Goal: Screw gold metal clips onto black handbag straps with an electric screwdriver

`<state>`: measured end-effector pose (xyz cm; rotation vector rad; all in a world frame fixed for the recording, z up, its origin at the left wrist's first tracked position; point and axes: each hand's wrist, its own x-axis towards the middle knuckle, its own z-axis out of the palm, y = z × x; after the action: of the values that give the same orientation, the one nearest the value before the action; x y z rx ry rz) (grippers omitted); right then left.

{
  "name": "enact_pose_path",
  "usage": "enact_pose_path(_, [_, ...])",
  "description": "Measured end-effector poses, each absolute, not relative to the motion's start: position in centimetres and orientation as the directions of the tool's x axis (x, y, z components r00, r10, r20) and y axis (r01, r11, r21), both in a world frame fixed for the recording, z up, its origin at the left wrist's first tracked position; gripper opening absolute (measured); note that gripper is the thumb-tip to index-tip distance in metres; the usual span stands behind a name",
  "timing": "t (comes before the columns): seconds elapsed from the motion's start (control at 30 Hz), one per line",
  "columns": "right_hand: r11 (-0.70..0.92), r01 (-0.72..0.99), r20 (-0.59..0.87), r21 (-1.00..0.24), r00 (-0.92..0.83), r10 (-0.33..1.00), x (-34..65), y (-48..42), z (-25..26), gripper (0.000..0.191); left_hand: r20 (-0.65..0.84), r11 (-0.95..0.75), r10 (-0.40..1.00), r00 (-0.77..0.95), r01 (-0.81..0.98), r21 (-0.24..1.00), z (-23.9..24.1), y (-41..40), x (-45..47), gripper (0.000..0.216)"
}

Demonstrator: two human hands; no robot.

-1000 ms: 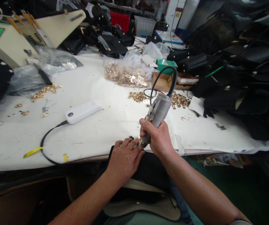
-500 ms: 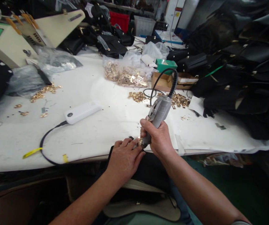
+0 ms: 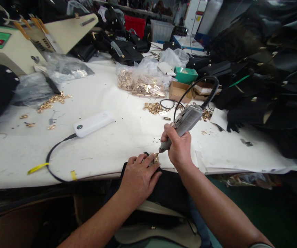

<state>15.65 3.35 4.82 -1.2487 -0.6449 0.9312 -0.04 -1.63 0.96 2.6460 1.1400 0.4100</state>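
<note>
A grey corded rotary tool [image 3: 183, 124] was clenched in the right hand [image 3: 178, 148], its tip angled down to a small gold fitting [image 3: 156, 158] at the near edge of the white table [image 3: 107, 144]; the fitting was pinned by the fingertips of the left hand [image 3: 138, 179], laid flat on a black bag [image 3: 164, 187] in the lap; a white power bank [image 3: 93, 123] lay well apart to the left; loose gold hardware [image 3: 153, 107] was scattered beyond.

Bare white worktop [image 3: 127, 137] lies open at 12 o'clock from the hands. At 10 o'clock a white oblong power bank [image 3: 93, 123] and its black cable [image 3: 50, 160] block passage; at 1 o'clock, scattered gold metal fittings [image 3: 153, 107]; at 3 o'clock, piled black leather bags [image 3: 267, 86].
</note>
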Motion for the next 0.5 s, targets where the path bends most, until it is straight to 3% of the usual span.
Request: enact_pose_path(0.5, [-0.013, -0.100, -0.061, -0.995, 0.495, 0.867, 15.33, 3.49, 3.87, 0.036, 0.152, -0.663, 0.740, 0.655, 0.673, 0.328, 0.80, -1.69, 0.00, 0.025])
